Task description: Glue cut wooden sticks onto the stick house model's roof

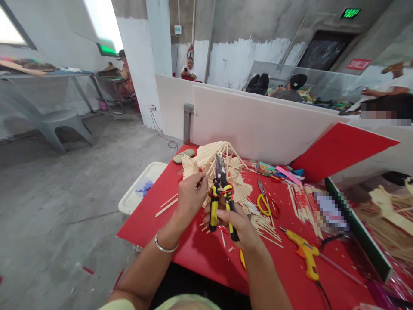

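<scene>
Your right hand [244,226] wraps its fingers round the handles of the cutters [221,178], long axis pointing away from you, toward the stick frame [209,154] on the worktop [146,230]. Nearer that frame's left side, your left hand [191,194] curls narrow; I can't tell whether it pinches anything.

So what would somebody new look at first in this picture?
Probably the yellow-and-black cutters in the middle, held in the fingers of the right hand. Next might come the bright red tabletop below, with a pale stick structure standing on it just beyond the cutters. Off to the right, a yellow glue gun lies on the red too.
</scene>
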### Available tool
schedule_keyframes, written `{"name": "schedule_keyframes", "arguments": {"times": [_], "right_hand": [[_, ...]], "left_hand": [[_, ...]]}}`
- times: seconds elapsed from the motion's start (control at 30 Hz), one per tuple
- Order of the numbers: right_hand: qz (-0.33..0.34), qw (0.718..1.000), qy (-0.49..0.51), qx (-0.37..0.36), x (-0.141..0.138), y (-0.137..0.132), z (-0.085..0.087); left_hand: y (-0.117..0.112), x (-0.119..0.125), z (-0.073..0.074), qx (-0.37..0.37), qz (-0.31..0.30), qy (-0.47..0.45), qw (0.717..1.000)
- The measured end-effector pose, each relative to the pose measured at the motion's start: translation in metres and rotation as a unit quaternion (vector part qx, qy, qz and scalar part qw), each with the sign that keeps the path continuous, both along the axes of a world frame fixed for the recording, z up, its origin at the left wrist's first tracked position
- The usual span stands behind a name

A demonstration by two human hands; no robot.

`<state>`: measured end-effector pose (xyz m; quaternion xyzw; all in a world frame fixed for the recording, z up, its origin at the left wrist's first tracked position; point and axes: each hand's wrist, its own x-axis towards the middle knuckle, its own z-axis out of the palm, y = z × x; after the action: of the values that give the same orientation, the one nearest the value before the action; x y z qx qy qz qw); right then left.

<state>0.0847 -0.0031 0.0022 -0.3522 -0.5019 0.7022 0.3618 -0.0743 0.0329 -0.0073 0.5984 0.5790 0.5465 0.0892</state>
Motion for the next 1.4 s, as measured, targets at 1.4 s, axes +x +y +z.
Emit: {"name": "schedule_keyframes", "arguments": {"times": [1.4], "right_hand": [[-0.124, 0.848, -0.443, 0.262, 0.180, -0.129, -0.119]], "left_hand": [[-0.091, 0.123, -0.070, -0.169, -0.340, -0.104, 0.919]]}}
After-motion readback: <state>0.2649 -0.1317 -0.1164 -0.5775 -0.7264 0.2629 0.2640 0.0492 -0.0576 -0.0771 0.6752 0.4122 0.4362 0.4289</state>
